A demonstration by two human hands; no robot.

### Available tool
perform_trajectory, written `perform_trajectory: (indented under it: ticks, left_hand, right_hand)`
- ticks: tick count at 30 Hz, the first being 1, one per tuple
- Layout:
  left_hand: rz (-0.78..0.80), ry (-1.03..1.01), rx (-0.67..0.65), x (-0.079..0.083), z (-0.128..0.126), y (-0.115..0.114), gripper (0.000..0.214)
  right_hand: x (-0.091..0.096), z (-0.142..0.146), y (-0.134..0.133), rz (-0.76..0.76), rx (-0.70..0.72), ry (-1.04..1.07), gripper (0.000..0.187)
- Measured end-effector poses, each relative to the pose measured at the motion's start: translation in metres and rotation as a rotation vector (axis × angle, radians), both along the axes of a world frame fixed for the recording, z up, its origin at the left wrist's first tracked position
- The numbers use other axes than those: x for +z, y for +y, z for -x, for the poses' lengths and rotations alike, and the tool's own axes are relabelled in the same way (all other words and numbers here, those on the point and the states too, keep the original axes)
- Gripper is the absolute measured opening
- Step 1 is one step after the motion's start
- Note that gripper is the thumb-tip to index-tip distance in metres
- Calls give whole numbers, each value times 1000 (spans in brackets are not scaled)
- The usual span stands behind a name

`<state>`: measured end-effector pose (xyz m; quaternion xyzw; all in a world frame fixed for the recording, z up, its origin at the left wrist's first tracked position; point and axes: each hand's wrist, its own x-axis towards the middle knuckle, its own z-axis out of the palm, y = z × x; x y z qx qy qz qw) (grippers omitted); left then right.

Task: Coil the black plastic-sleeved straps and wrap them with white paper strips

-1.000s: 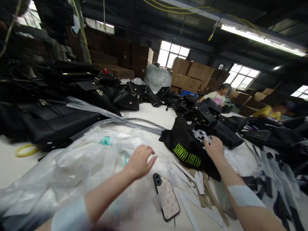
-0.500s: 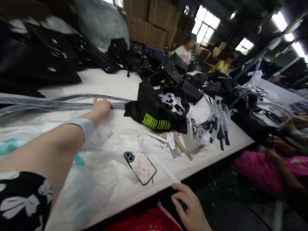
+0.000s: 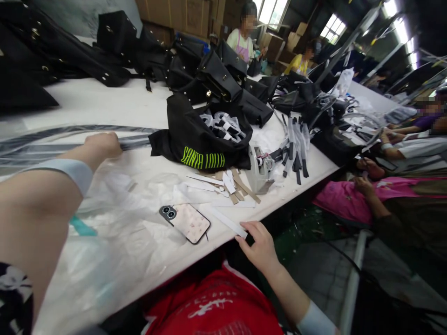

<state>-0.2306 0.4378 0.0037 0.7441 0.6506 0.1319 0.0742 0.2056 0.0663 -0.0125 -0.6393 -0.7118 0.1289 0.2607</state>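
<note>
At the left, my left hand (image 3: 103,145) is closed over the long dark straps (image 3: 134,141), which look wrapped in clear plastic and lie across the table; its fingertips are partly hidden. By the table's front edge, my right hand (image 3: 260,244) pinches the near end of a narrow white strip (image 3: 225,220) between thumb and fingers. A phone (image 3: 190,223) in a pale patterned case lies left of that strip. Beyond it stands a black cloth bag (image 3: 195,135) with green lettering, filled with plastic-wrapped pieces (image 3: 225,125).
Black handbags (image 3: 216,77) are heaped at the back. A grey tape dispenser (image 3: 258,172) stands near loose white and brown strips (image 3: 230,181). Crumpled clear plastic (image 3: 104,251) covers the front left. Co-workers sit at right, one near pink cloth (image 3: 344,200); another person (image 3: 242,39) is behind.
The view has shifted, so the table contents appear farther left and higher. My left hand has moved left along the straps, away from the black bag. My right hand stays at the white strip's end.
</note>
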Motion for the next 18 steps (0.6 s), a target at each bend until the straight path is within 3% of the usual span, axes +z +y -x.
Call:
perform_trajectory:
  ticks: [3, 7, 13, 18]
  left_hand:
    - [95, 130, 126, 1, -4, -3, 50]
    - [116, 200, 158, 19, -4, -13, 47]
    - [76, 192, 266, 79, -3, -29, 57]
    - [-55, 230, 298, 141, 13, -55, 74]
  right_hand:
    - [-15, 13, 9, -35, -33, -153, 31]
    - [-26, 21, 27, -54, -12, -277, 25]
    - [-26, 12, 56, -118, -40, -310, 23]
    - [-26, 7, 56, -112, 13, -191, 17]
